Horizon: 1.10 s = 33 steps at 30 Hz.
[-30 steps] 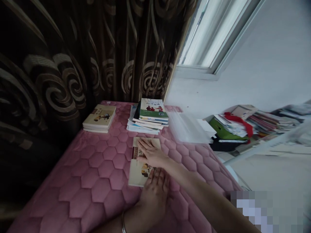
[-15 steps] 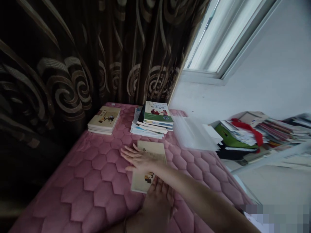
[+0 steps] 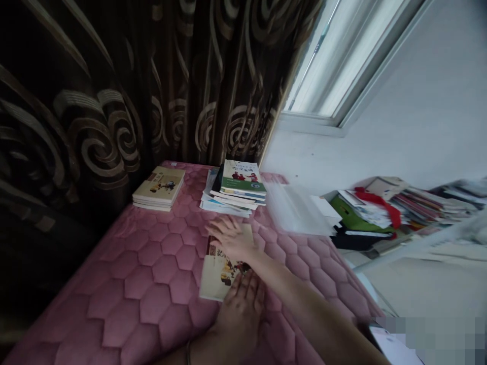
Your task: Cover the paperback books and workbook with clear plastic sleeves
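A beige paperback book with dark lettering and small painted figures on its cover lies closed on the pink quilted cover. Over its upper half, my right hand is spread with palm down, hiding part of the title. My left hand, with a bracelet at the wrist, rests flat with fingers stretched over the book's near right corner. Neither hand grips the book.
Similar beige books form a stack at the far left. Beyond my hands stands a mixed pile of books, beside a translucent plastic sheet or folder. Shelves with papers and a green bag are on the right, a dark curtain behind.
My right hand has slid from the book's left edge up and right to its upper half, exposing more of the cover. My left hand stays at the near right corner.
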### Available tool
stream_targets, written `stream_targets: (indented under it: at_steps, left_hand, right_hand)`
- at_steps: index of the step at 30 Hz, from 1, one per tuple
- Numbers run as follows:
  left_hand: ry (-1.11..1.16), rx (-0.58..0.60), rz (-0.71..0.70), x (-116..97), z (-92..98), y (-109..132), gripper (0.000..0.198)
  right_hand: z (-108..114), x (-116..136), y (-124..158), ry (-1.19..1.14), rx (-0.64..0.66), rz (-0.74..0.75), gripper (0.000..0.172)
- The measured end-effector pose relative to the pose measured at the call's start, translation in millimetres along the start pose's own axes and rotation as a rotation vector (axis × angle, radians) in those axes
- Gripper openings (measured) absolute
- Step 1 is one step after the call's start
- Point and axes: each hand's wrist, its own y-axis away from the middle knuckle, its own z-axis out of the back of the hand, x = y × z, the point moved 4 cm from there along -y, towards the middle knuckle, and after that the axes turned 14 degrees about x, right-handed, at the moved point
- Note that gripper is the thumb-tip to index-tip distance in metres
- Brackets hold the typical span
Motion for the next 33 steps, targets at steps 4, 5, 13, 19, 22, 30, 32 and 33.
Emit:
stream_targets:
  at_steps: [4,5,13,19,22,30,32,33]
  left_hand:
    - [0.026,-0.029,-0.001,3,-0.3,3,0.067]
    - [0.035,-0.029,-0.004,4,-0.5,4,0.067]
    - [0.224,0.021,0.046,2,21.5,6,0.057]
    - [0.189,0.046,0.580,63,56.7,8,0.028]
    - [0.293,0.130,0.767,103,58.9,12,0.039]
    - [0.595,0.107,0.736,128,45.1,11,0.033]
    - [0.686,0.022,0.735,132,40.1,8,0.032]
    - [0.742,-0.027,0.730,134,36.9,7,0.031]
  right_hand:
    - [-4,-51,55,-0.077,0.047,-0.535,0.049]
    - [-6,-57,66,-0.106,0.060,-0.621,0.050]
    - [-21,-25,100,-0.308,0.094,-0.655,0.042]
    - [-5,-18,102,-0.250,0.074,-0.704,0.040]
    - [-2,-11,106,-0.322,0.140,-0.736,0.046]
    - [-8,1,108,-0.448,0.200,-0.708,0.053]
    - [-11,-1,107,-0.450,0.199,-0.726,0.052]
    - [-12,-2,106,-0.453,0.196,-0.734,0.051]
